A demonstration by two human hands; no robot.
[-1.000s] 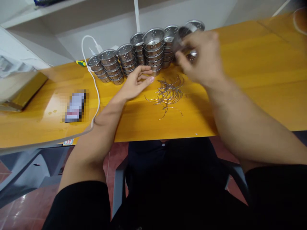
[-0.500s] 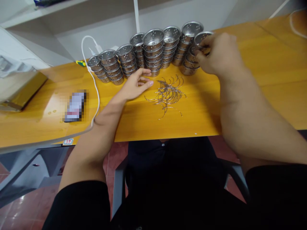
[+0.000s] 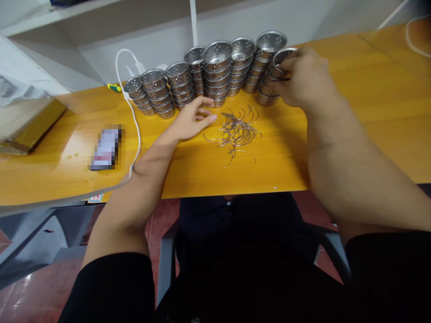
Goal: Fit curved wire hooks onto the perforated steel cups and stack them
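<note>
My right hand (image 3: pixel 299 76) is closed on the rim of a perforated metal cup (image 3: pixel 281 59) at the top of the rightmost stack. The hand covers part of that stack, and its fingertips are partly hidden. Resting on the table, my left hand (image 3: pixel 191 119) has its fingers loosely curved and apart, with nothing in them. Its fingertips are close to the foot of a tall cup stack (image 3: pixel 217 77). Between my hands lies a tangled pile of thin, curved metal wires (image 3: pixel 237 129).
More stacks of perforated cups (image 3: pixel 153 93) stand along the back of the yellow wooden table (image 3: pixel 208 179). A white cable (image 3: pixel 134 119) runs down past my left forearm. Left of it lies a blurred phone (image 3: pixel 107 148), with a cardboard box (image 3: pixel 30 121) farther left.
My right hand has shifted slightly left and turned a little at the top of the rightmost stack. The left hand stays where it was, and the view has moved slightly.
</note>
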